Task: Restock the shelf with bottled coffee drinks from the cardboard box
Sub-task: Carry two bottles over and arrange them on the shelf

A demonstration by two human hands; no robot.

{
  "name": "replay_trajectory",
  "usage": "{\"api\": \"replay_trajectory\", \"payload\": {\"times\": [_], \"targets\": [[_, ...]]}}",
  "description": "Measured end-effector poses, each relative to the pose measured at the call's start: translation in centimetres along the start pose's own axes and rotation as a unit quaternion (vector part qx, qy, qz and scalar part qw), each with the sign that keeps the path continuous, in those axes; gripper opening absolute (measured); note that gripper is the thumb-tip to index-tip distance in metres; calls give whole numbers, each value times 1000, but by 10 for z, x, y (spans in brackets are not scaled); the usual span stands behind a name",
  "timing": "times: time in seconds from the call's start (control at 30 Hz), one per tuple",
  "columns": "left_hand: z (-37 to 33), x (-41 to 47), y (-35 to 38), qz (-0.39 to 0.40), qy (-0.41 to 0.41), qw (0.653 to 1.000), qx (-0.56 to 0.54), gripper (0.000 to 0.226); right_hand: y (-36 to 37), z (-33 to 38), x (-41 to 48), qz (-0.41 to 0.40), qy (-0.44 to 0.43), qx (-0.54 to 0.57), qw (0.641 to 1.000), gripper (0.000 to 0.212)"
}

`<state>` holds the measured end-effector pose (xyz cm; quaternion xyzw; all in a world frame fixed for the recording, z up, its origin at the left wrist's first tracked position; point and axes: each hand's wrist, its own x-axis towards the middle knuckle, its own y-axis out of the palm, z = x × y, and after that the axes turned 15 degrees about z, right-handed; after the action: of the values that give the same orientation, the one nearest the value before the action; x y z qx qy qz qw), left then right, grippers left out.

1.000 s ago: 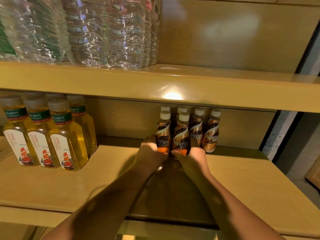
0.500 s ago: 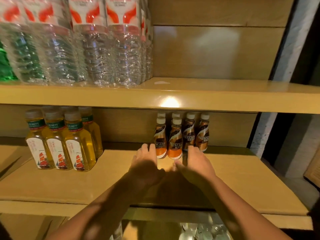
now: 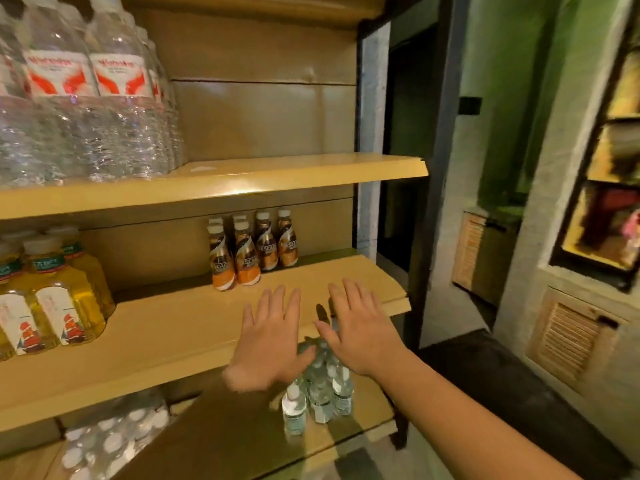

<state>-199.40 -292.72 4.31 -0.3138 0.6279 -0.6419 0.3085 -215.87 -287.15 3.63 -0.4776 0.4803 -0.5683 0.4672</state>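
Hovering side by side before the shelving, our left hand and right hand are flat, palms down, with the fingers straight and spread. Neither hand holds anything. A narrow gap lies between them, and they float over the front edge of the pale wooden middle shelf.

The small brown-and-orange bottled coffee drinks with white caps stand upright in a tight cluster toward the back right of that shelf. They are beyond our fingertips and clear of both hands. Two of them, with orange bases, stand nearest us, and the others are just behind and to their right.

At the left end of the same shelf we see a group of squarish yellow tea bottles with green neck bands and ship labels, well apart from the coffee.

On the upper wooden shelf, tall clear water bottles with red-and-white labels fill the left side.

Below our hands, a few small clear bottles with white caps stand on the lower shelf. A wrapped pack of white-capped bottles lies further left.
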Motion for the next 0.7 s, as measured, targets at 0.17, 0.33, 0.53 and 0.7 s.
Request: {"api": "replay_trajectory", "payload": {"times": [0.17,0.33,0.53,0.7], "targets": [[-45,-48,0,-33,120,992,2,94,-6,-10,-97,-9,102,-22,995,76],[-96,-96,6,-7,222,975,-8,97,-7,-13,-200,0,204,-14,979,75],[-183,-159,17,16,348,937,-30,95,-16,-18,-347,16,351,0,936,74],[-274,-237,21,25,454,890,-40,95,-21,-14,-494,27,477,1,878,76]]}}
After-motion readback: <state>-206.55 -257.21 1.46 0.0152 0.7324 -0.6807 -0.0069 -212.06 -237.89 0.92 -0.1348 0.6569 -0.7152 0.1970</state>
